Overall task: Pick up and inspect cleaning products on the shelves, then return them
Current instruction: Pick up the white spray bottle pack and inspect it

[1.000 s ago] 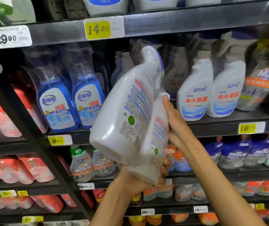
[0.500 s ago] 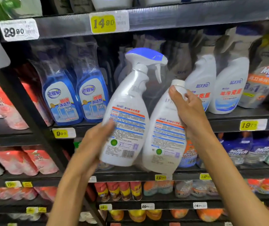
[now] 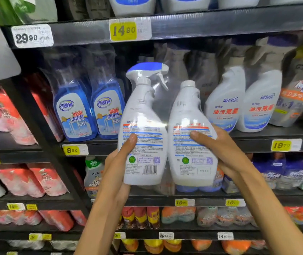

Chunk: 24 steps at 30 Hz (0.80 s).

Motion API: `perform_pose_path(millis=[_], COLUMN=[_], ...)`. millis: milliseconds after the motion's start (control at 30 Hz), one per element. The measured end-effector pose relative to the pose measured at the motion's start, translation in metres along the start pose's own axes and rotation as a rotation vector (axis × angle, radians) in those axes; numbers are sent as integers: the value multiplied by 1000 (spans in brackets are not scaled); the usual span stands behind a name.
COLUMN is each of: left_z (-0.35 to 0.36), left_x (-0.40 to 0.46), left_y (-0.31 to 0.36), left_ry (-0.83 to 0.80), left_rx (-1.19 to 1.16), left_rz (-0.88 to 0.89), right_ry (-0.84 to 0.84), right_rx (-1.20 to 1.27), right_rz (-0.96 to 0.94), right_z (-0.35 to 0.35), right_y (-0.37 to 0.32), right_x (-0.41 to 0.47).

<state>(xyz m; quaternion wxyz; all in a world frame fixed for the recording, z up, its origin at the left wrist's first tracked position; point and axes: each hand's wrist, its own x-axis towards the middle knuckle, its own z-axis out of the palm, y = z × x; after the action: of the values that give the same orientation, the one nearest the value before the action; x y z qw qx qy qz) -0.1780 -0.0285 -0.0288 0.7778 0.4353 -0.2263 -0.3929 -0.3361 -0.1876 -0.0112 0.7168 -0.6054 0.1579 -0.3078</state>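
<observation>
I hold a shrink-wrapped twin pack of white cleaner upright before the shelves, back labels facing me. Its left bottle (image 3: 143, 144) has a blue-topped spray trigger; its right bottle (image 3: 191, 150) is a refill with a white screw cap. My left hand (image 3: 118, 162) grips the pack's left side, thumb lying across the label. My right hand (image 3: 222, 150) grips the right side, thumb on the refill's label. The fingers behind the pack are hidden.
Black shelves (image 3: 183, 24) carry price tags. Blue glass-cleaner bottles (image 3: 90, 111) stand left of the pack, white spray bottles (image 3: 242, 103) right of it. Red pouches (image 3: 27, 181) fill the left bay. Orange and white packs sit on the lower shelves.
The pack turned from tilted to upright with its labels facing me. My left hand moved from under it to its left side; my right hand slid from the refill's neck down to its side.
</observation>
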Motion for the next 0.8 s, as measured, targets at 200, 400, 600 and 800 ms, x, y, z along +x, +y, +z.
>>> perform_pose_path(millis=[200,400,600,800], left_z=[-7,-26,-32,-97], left_x=[11,14,17,20], left_y=[2,-5,2,-35], left_ry=[-112,-189,-133,-1], left_rx=[117,490,853,903], left_rz=[-37,179,386,-23], right_ry=[88,-74,-116,-215], right_rx=[19,-105,-400,-515], right_rz=[2,-172,-311,-422], right_z=[-5,-19,-28,-20], right_y=[-6,-2,-8,-25], right_x=[1,-10,-22,-25])
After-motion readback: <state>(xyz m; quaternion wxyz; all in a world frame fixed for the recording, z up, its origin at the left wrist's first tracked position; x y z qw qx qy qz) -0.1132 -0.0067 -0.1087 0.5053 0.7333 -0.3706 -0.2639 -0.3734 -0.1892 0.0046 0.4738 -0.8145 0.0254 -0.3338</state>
